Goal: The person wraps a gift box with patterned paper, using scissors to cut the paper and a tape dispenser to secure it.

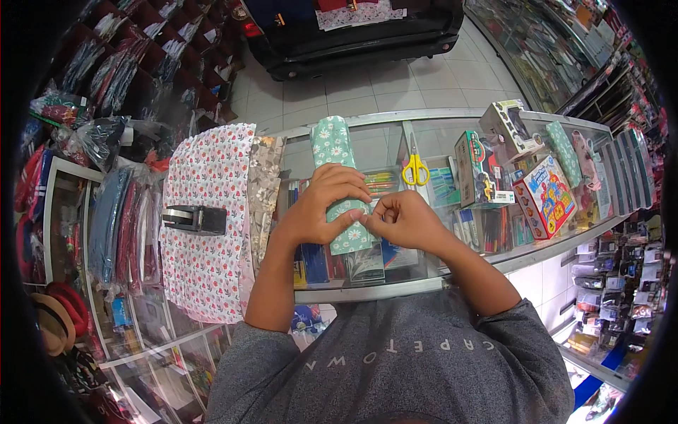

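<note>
A long, narrow piece of green daisy-print wrapping paper (333,146) lies folded across the glass counter, its near end (352,241) towards me. My left hand (336,201) spreads over the middle of it and holds it down, thumb at the right edge. Curled at that same edge, my right hand (400,217) pinches with thumb and forefinger, close to the left thumb. Whether a small piece of tape is between those fingertips is too fine to see. Yellow-handled scissors (416,172) rest beyond my right hand, blades pointing away. What the green paper may contain is hidden.
A black tape dispenser (198,219) sits on red-flowered paper sheets (212,159) at left, beside brown floral paper (266,185). Toy boxes (545,196) stand on the glass counter (365,293) at right, near another green daisy-print parcel (563,153). A black car (365,50) is beyond.
</note>
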The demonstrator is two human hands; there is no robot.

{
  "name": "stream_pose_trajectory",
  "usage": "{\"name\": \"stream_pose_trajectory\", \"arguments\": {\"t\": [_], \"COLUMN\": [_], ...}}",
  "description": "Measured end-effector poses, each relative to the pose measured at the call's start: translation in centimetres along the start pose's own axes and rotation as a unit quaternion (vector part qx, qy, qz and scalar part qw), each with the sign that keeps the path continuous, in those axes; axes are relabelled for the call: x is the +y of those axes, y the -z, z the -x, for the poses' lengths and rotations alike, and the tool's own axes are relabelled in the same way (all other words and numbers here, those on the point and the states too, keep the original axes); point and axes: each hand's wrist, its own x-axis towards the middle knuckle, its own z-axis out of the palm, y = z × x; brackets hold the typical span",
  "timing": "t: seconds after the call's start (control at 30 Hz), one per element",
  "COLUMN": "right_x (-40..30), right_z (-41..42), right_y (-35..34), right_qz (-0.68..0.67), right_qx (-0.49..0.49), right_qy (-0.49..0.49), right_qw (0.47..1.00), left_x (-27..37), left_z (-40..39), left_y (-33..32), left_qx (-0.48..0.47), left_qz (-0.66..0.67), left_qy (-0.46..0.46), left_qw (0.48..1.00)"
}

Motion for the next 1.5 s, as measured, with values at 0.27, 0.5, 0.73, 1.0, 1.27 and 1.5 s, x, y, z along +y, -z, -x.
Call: {"name": "stream_pose_trajectory", "arguments": {"t": [0.27, 0.5, 0.73, 1.0, 1.27, 1.5], "right_x": [-0.4, -0.5, 0.4, 0.4, 0.4, 0.7], "right_z": [0.4, 0.4, 0.0, 0.0, 0.0, -0.3], "right_y": [-0.9, -1.1, -1.4, -1.6, -1.5, -1.3], "right_qz": [0.056, 0.082, 0.043, 0.007, -0.005, 0.003], "right_qx": [0.043, 0.054, 0.033, 0.016, 0.014, 0.003], "right_qy": [0.061, 0.104, 0.1, 0.087, 0.124, 0.114], "right_qw": [0.996, 0.99, 0.994, 0.996, 0.992, 0.993], "left_x": [-0.2, -0.4, -0.3, -0.3, -0.2, 0.2], "left_z": [0.0, 0.2, 0.1, 0.1, 0.1, -0.1], "left_y": [-0.1, -0.1, -0.2, -0.1, -0.1, 0.0], "left_qx": [0.003, 0.004, 0.011, 0.018, 0.021, 0.008], "left_qz": [-0.005, -0.008, -0.009, -0.01, -0.006, -0.005], "left_qy": [-0.008, -0.007, -0.012, -0.014, -0.015, -0.01], "left_qw": [1.0, 1.0, 1.0, 1.0, 1.0, 1.0]}}
